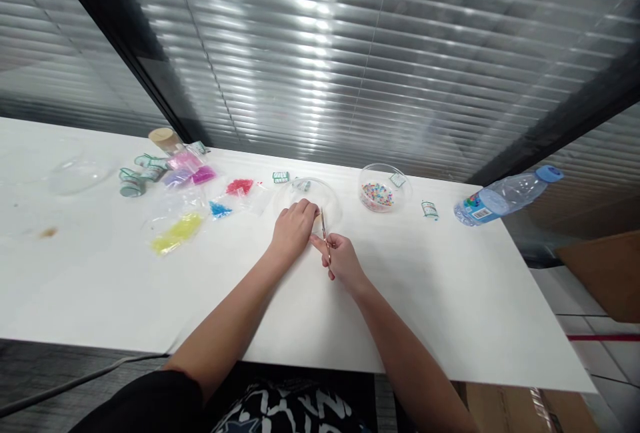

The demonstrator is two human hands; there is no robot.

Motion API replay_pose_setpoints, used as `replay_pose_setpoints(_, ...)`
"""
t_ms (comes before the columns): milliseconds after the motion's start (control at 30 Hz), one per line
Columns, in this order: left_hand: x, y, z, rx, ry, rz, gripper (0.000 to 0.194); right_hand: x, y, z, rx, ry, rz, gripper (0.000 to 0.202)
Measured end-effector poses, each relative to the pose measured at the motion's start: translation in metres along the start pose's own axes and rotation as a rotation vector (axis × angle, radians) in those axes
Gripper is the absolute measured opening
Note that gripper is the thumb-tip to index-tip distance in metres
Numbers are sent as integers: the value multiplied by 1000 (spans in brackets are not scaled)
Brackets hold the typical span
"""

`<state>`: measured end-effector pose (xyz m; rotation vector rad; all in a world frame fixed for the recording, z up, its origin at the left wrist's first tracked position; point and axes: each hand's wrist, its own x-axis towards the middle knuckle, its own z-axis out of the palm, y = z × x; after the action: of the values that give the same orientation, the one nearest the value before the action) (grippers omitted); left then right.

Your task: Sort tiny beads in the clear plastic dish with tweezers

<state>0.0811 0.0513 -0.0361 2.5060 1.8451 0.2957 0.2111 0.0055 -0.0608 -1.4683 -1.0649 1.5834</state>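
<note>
My right hand [339, 257] is closed around the handles of rose-gold scissors [325, 238], whose blades point up and away beside my left fingertips. My left hand [296, 227] has its fingers bent together at the near side of a clear round lid or dish [331, 203]; whatever it pinches is too small to make out. Behind the hands, a small green-and-white label [301, 184] shows at the clear dish. To the right stands a clear bowl [367, 203] with multicoloured beads [377, 194] in it.
Bags of yellow [177, 233], pink [184, 159], red [239, 186] and blue beads [219, 209] lie left, near green-and-white rolls [131, 183] and a cork-lidded jar [165, 139]. A water bottle [505, 196] lies tilted at the right. Window blinds [300, 53] rise behind the white table [425, 313].
</note>
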Motion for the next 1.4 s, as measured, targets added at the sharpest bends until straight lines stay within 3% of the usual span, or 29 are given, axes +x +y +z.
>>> replay_pose_setpoints(600,-1,2,-2,58,-37,34,15,1,0,0,-26,0,7,50)
replay_pose_setpoints(1400,-2,0,-1,82,-2,89,14,-2,-3,-1,-51,-13,-1,49)
